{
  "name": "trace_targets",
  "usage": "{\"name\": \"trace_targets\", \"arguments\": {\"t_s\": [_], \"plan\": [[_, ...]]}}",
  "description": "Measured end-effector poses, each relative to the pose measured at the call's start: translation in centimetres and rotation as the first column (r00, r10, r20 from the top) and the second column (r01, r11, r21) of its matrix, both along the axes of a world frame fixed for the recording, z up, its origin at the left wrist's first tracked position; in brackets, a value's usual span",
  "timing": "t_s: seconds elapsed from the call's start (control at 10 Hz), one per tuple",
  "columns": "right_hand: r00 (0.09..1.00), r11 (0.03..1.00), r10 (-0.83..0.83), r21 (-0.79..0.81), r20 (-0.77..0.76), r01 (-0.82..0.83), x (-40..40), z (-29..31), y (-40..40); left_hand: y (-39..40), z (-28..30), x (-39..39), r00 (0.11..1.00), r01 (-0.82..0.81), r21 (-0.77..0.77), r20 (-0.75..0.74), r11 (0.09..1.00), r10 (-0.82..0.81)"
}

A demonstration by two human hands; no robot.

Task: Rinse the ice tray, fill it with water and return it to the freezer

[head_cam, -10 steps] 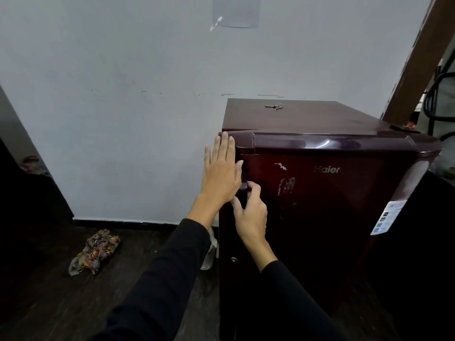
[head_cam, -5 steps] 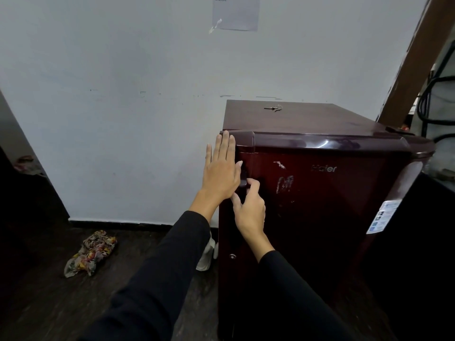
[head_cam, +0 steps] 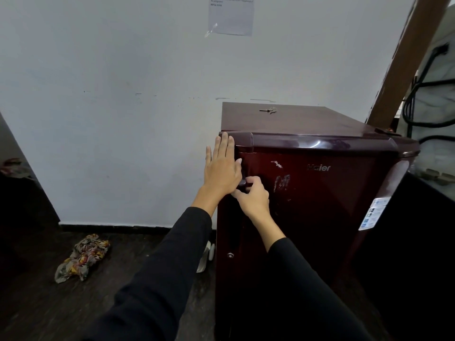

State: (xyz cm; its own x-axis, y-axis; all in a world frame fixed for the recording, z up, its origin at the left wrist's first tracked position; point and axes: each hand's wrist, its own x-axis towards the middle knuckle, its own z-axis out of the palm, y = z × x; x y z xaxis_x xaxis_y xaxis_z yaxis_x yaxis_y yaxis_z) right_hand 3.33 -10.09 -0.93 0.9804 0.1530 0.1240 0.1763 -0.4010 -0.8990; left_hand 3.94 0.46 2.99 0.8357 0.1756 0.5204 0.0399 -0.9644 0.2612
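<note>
Fridge: a dark red fridge (head_cam: 320, 193) stands on the floor against the white wall (head_cam: 110, 107), door closed.
Left hand: the left hand (head_cam: 222, 168) lies flat, fingers straight and together, against the fridge's upper left corner.
Right hand: the right hand (head_cam: 253, 195) curls round the door handle (head_cam: 242, 183).
Ice tray: not in sight.
Keys: keys (head_cam: 268, 110) lie on the fridge top.
Floor: a crumpled patterned cloth (head_cam: 82, 259) lies on the dark floor (head_cam: 37, 303).
</note>
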Motion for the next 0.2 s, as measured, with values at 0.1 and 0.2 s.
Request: {"name": "trace_targets", "arguments": {"t_s": [0.1,0.2], "plan": [[0.999,0.999,-0.047,-0.002,0.009,0.047,-0.2,1.3,-0.9,-0.4,1.6,-0.9,0.999,0.052,-0.165,-0.005,0.985,-0.054],[0.974,0.988,-0.150,0.064,0.171,0.141,-0.7,2.5,-1.8,-1.2,2.0,-2.5,0.987,0.120,-0.335,0.139,0.935,-0.077]]}}
